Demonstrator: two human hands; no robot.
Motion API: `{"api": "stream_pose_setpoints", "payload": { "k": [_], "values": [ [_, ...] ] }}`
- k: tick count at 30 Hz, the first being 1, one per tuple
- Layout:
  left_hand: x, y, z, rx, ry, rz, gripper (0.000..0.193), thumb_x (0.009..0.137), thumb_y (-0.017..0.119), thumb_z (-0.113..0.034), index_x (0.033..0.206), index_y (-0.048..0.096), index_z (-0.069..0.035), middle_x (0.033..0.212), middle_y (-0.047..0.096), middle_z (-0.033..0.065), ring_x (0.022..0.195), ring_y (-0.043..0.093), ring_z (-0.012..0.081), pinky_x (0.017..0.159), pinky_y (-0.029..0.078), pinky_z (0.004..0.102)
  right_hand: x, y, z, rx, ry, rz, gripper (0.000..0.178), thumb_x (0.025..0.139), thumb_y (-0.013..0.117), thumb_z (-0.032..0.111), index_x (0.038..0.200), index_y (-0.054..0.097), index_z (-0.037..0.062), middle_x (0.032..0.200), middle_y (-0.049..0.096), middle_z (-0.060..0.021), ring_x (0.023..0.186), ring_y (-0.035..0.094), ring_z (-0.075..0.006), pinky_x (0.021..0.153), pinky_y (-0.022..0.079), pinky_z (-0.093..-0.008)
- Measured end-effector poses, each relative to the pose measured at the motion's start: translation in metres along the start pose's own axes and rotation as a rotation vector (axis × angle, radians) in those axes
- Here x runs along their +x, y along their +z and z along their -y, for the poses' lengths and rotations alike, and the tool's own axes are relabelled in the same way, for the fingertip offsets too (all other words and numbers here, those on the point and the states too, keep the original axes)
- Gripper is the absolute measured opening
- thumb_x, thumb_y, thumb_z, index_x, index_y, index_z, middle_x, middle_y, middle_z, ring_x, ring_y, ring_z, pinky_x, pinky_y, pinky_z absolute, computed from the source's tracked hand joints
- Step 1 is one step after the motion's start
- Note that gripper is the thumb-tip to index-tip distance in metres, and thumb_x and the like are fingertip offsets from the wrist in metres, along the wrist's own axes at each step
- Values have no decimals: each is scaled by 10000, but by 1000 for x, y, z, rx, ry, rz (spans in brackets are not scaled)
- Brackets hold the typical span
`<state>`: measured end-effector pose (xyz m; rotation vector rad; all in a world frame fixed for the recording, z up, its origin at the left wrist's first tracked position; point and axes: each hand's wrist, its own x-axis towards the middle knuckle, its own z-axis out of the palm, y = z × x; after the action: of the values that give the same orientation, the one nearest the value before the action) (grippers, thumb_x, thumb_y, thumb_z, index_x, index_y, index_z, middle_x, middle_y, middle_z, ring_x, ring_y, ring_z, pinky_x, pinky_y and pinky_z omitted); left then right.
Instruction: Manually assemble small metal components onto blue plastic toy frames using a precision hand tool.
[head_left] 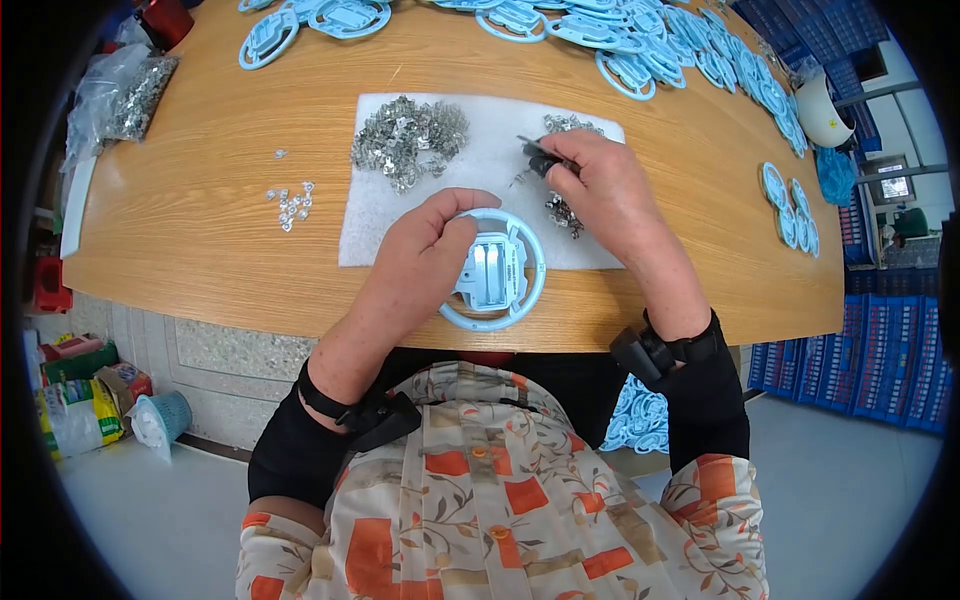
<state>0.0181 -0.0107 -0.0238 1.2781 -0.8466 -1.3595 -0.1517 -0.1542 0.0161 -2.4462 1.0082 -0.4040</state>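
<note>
My left hand (428, 245) is closed on the rim of a light-blue plastic wheel-shaped part (520, 270), which lies at the table's near edge. The part has a ring and a central battery-tray-like block with metallic-looking strips in two long slots. My right hand (610, 185) grips a small dark hand tool (537, 152), perhaps tweezers; its exact kind is partly hidden by the fingers. The tool is above the white foam sheet (490, 125), beside a smaller heap of small metal pieces (565, 215). A larger heap of small metal clips (405, 140) sits at the sheet's left.
Several loose clips (290, 205) lie left of the sheet on the wooden table (210, 150). Many blue wheel parts (625, 40) are piled along the far side, with a few more (790, 215) at the right. A clear bag of metal pieces (140, 98) rests far left.
</note>
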Motion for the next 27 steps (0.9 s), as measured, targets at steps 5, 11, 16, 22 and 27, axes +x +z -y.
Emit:
{"api": "stream_pose_setpoints", "payload": {
  "k": [5,11,16,22,27],
  "values": [
    [-2,1,-1,32,19,-35,266,983,462,-82,1170,639,-13,985,684,25,867,630,61,782,517,217,-5,-8,-2,4,71,-105,227,835,655,118,1057,698,87,1000,698,-118,907,657,-343,789,530,-429],
    [-4,1,-3,7,10,-27,270,978,463,-88,1165,642,-11,971,684,24,854,630,60,777,517,217,-5,-7,2,-208,2,-167,245,833,667,80,1075,693,54,970,704,-138,856,671,-324,755,537,-383],
    [-3,-1,0,24,27,-29,268,977,470,-92,1164,644,-10,973,683,21,850,626,57,772,516,214,-2,-1,8,-257,-97,-97,199,827,654,131,1016,715,136,968,683,-69,943,652,-299,769,541,-431],
    [-2,0,1,8,49,-37,262,977,464,-78,1160,643,-20,978,673,14,866,620,51,778,510,209,5,8,4,-299,-198,-87,169,797,683,133,964,707,134,904,657,-48,888,637,-288,740,528,-421],
    [-3,-3,1,13,44,-20,234,1001,464,-106,1138,643,-43,970,658,1,874,601,46,779,495,207,-5,-4,6,-22,-215,-102,185,749,709,125,933,686,111,844,640,-57,851,625,-278,696,509,-403]
  ]
}}
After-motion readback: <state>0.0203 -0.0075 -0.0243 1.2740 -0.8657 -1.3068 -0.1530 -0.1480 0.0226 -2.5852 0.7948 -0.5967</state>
